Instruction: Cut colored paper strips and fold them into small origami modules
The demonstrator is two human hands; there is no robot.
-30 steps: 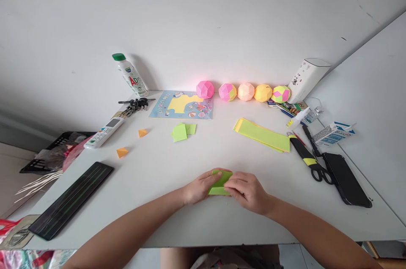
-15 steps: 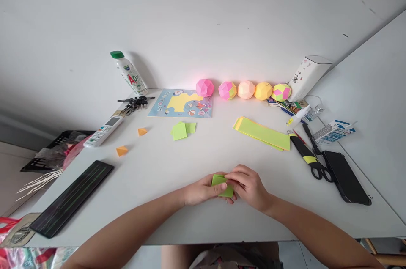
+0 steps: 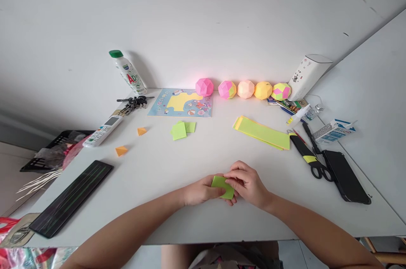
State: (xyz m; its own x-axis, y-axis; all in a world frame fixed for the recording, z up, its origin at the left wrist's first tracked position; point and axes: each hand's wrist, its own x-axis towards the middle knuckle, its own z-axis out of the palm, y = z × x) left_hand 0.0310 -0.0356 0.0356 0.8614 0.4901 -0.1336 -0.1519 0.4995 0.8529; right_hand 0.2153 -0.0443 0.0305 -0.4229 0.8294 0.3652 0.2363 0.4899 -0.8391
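Observation:
A small light-green paper square [image 3: 222,183] lies across the fingers of my left hand [image 3: 200,191], whose thumb presses on its face. My right hand [image 3: 249,183] pinches the square at its upper right edge, with thumb and index finger together. Both hands are just above the front of the white table. Farther back, several green paper squares [image 3: 179,130] lie in a loose, overlapping pile. To the right of that pile rests a stack of long green and yellow paper strips [image 3: 263,133]. Two folded orange paper pieces [image 3: 141,131] sit to the left.
Faceted paper balls [image 3: 245,89] line the wall beside a printed blue card [image 3: 155,109]. On the right are scissors [image 3: 320,171], a black phone [image 3: 345,176], a glue bottle [image 3: 298,116] and a drink carton [image 3: 334,131]. Left: a remote [image 3: 104,131], keys [image 3: 136,103], bottle [image 3: 128,72], black case [image 3: 72,199].
My left thumb has slid down the green square, so more of its face shows. My right fingers have lifted slightly at its upper edge.

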